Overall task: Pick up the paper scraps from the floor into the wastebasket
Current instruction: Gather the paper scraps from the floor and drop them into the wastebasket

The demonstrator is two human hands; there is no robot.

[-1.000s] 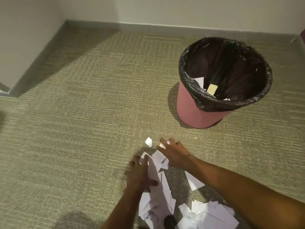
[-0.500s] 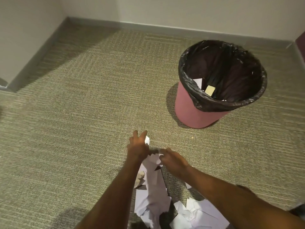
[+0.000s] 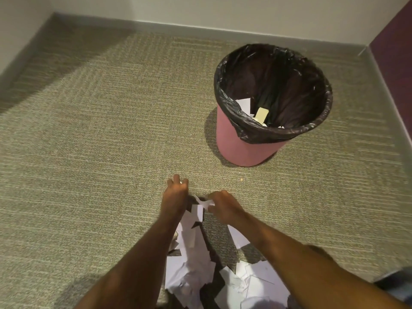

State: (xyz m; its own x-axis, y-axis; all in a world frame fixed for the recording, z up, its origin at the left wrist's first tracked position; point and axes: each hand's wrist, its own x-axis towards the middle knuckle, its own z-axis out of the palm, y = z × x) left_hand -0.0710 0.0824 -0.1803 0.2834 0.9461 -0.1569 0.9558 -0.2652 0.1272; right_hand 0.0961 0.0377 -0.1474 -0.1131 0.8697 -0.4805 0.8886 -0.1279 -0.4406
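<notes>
A pile of white paper scraps (image 3: 189, 266) lies on the carpet at the bottom centre, between my forearms. My left hand (image 3: 175, 197) reaches past the pile's far end, its fingers curled over a small crumpled scrap (image 3: 184, 181). Just to its right, my right hand (image 3: 224, 207) is closed on a few white scraps (image 3: 204, 202) at the top of the pile. The pink wastebasket (image 3: 236, 148) with a black liner stands upright further away to the right. It holds white scraps (image 3: 244, 103) and a yellowish piece (image 3: 262, 114).
Beige carpet (image 3: 100, 152) stretches to the left and far side. Grey skirting (image 3: 178, 26) runs along the white back wall. A purple wall (image 3: 394, 47) rises at the right. A dark object (image 3: 396, 284) sits at the lower right edge.
My left hand has moved forward from the pile to the small far scrap and curled over it. My right hand has pulled back slightly and closed on scraps.
</notes>
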